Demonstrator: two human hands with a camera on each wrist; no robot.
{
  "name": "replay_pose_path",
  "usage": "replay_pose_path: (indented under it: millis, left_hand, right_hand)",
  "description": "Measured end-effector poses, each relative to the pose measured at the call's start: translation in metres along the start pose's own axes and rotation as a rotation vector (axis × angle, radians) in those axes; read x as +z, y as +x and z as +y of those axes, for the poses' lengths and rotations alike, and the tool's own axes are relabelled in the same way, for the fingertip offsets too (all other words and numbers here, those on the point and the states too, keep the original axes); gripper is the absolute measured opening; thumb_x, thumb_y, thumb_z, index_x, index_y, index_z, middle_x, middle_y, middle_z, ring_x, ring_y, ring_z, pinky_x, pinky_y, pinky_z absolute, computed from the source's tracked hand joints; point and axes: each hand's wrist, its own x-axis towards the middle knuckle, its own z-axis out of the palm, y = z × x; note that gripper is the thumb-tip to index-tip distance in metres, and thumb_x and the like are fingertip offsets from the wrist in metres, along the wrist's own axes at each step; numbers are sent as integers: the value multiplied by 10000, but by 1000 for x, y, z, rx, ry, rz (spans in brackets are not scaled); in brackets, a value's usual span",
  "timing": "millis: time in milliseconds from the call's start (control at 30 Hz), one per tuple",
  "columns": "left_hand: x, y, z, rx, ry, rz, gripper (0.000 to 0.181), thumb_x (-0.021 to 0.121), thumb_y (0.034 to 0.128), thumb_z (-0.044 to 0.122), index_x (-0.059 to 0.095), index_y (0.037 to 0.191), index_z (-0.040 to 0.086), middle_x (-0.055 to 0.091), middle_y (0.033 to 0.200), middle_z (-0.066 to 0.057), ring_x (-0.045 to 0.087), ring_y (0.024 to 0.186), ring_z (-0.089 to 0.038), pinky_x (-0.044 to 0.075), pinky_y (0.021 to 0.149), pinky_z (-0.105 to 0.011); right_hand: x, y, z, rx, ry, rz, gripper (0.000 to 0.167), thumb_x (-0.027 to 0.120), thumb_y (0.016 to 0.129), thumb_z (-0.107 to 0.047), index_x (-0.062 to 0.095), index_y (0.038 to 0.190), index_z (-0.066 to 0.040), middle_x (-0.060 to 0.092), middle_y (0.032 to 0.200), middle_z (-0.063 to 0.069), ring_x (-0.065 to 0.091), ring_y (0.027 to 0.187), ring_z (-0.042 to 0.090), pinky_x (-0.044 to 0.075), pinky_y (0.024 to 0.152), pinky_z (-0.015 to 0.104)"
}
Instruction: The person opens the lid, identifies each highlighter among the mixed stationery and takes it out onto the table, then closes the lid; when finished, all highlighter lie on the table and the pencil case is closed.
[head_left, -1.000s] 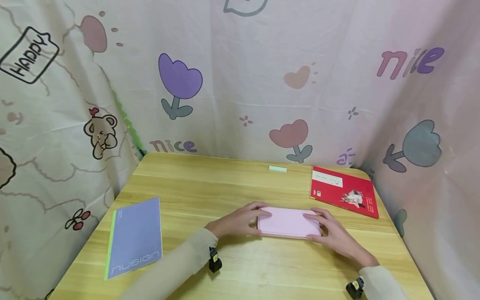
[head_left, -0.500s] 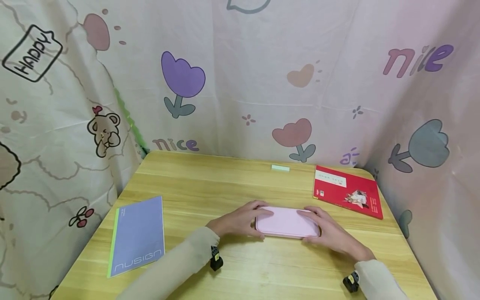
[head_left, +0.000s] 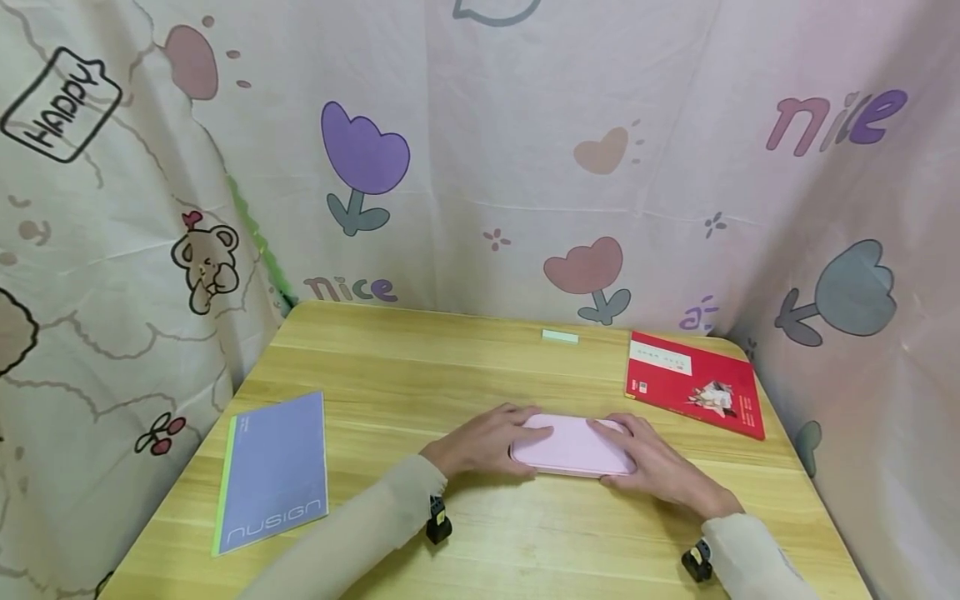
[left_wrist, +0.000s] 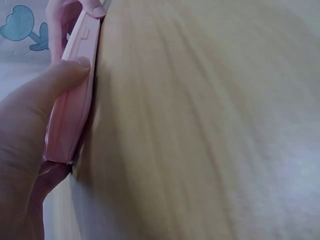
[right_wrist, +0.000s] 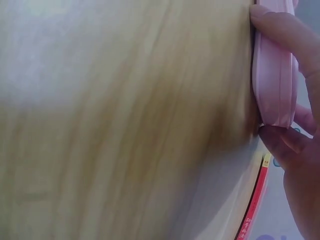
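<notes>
A flat pink case [head_left: 572, 445] with rounded corners lies on the wooden table, a seam running along its side. My left hand [head_left: 487, 442] grips its left end, and in the left wrist view the thumb [left_wrist: 75, 72] presses the near side wall. At the opposite end my right hand [head_left: 656, 467] holds the case, one finger over the top. In the right wrist view the thumb [right_wrist: 280, 27] lies on the side of the case [right_wrist: 274, 85], with other fingers round its end. The case looks closed; its underside is hidden.
A blue-purple notebook [head_left: 276, 471] lies on the left of the wooden table [head_left: 420, 367]. At the back right is a red book [head_left: 693, 375], and a small pale green block [head_left: 560, 336] lies near the back edge. A printed curtain [head_left: 465, 150] surrounds the table.
My right hand has slid left along the case and its fingers sit further over the top. The left hand has shifted slightly right onto its end. The case stays in nearly the same place.
</notes>
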Motion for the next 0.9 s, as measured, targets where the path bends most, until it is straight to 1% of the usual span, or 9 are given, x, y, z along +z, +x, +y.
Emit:
replay_pose_path:
  millis: [100, 233, 333, 433, 533, 667, 733, 800, 900]
  left_hand:
    - [-2, 2, -2, 10, 28, -3, 753, 703, 977, 637, 507, 1634, 325, 453, 1720, -99, 510, 1528, -330, 457, 1248, -475]
    - [-4, 5, -4, 23, 34, -32, 756, 696, 979, 659, 511, 1629, 319, 455, 1713, -121, 513, 1526, -347, 446, 1259, -470]
    - [-6, 7, -6, 6, -38, -35, 728, 688, 986, 645, 529, 1617, 319, 461, 1707, -120, 512, 1534, -346, 415, 1281, -490]
    - [-7, 9, -7, -9, -130, -31, 702, 683, 988, 628, 553, 1600, 309, 460, 1703, -116, 498, 1553, -318, 366, 1311, -495]
    - [-8, 9, -7, -23, -196, -30, 703, 693, 979, 616, 566, 1592, 296, 449, 1710, -110, 488, 1560, -318, 364, 1310, -514]
    - [-10, 9, -8, -52, -245, -17, 713, 715, 974, 611, 568, 1595, 294, 450, 1721, -63, 490, 1552, -340, 400, 1276, -557]
    - [-11, 10, -9, -71, -277, -3, 706, 733, 971, 602, 579, 1589, 298, 473, 1711, -14, 489, 1553, -320, 395, 1277, -564]
    - [-11, 10, -11, -97, -325, 17, 685, 754, 965, 590, 605, 1569, 304, 507, 1687, 35, 492, 1551, -277, 389, 1280, -552]
    - [-12, 10, -12, -158, -452, 46, 609, 776, 968, 553, 656, 1520, 323, 590, 1609, 90, 569, 1462, -206, 461, 1221, -496]
  right_hand:
    - [0, 1, 0, -13, -21, -7, 880, 867, 904, -524, 476, 1662, -307, 460, 1631, 144, 446, 1430, 369, 533, 1099, 657]
    - [-1, 1, 0, -7, -35, -24, 897, 860, 907, -530, 455, 1673, -300, 448, 1630, 145, 438, 1434, 363, 541, 1104, 636]
    - [-2, 0, 1, -1, -44, -28, 912, 863, 904, -528, 433, 1682, -324, 444, 1629, 143, 436, 1435, 361, 543, 1102, 630]
    - [-3, 0, 1, -6, -53, -23, 929, 875, 897, -516, 418, 1687, -345, 450, 1622, 145, 444, 1427, 362, 548, 1090, 625]
    - [-3, -1, 2, -8, -44, -12, 937, 890, 886, -505, 423, 1684, -356, 456, 1624, 143, 454, 1424, 364, 545, 1084, 639]
    - [-2, -1, 5, 9, 20, 13, 926, 896, 872, -533, 446, 1665, -374, 436, 1666, 120, 458, 1447, 378, 515, 1094, 704]
    - [-1, -2, 8, 29, 70, 37, 915, 898, 861, -555, 463, 1648, -384, 415, 1689, 99, 457, 1462, 388, 492, 1095, 748]
    - [-2, -5, 11, 43, 129, 72, 898, 902, 862, -543, 481, 1634, -363, 403, 1696, 100, 451, 1469, 409, 466, 1091, 790]
    - [-3, -12, 15, 62, 204, 150, 881, 920, 865, -476, 506, 1621, -294, 414, 1686, 112, 448, 1473, 424, 435, 1096, 819]
